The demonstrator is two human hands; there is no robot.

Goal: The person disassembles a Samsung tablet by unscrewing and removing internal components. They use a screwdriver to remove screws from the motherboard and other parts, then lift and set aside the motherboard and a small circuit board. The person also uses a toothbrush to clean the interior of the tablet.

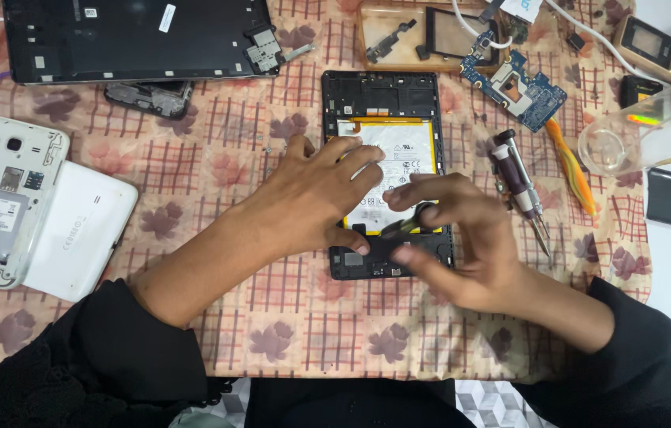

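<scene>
**Both hands on the opened tablet**

Mid-bench, the opened tablet (387, 170) lies flat on the checked cloth (288, 317). The left hand (316, 198) presses spread fingers on its white battery (399, 158). The right hand (462, 238) pinches dark tweezers (407, 224) at the battery's lower edge. A screwdriver (519, 186) rests just right.

My left hand (316, 198) covers the nine o'clock side of the opened black tablet (387, 99), and my right hand (462, 238), smeared by motion, hides its five o'clock corner. I can't tell what the thin dark tool (405, 225) under my right fingers is. At twelve o'clock the larger black tablet shell (137, 40) runs off the frame; at three o'clock the clear plastic cup (652, 131) does too.
</scene>
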